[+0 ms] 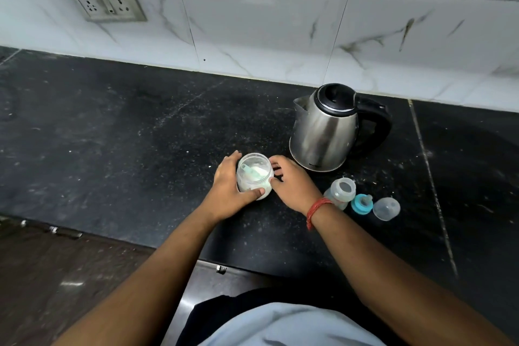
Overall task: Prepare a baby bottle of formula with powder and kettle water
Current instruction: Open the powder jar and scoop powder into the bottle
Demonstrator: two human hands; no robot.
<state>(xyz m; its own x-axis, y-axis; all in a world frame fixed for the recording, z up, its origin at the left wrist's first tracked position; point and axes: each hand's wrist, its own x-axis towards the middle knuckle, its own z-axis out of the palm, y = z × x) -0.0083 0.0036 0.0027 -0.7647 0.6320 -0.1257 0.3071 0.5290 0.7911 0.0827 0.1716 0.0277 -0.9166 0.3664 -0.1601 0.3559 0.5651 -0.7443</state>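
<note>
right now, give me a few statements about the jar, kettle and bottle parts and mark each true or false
1. The left hand grips the powder jar. True.
2. The jar has its lid on. False: it is open, with a scoop lying in the powder.
3. The kettle has its lid shut. True.
4. The teal nipple ring is screwed onto the baby bottle. False: it lies on the counter beside the open bottle.
5. The right hand holds the kettle handle. False: it is at the jar.

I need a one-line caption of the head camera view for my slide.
Both hands, left hand and right hand, hold an open powder jar beside the kettle and uncapped baby bottle.
</note>
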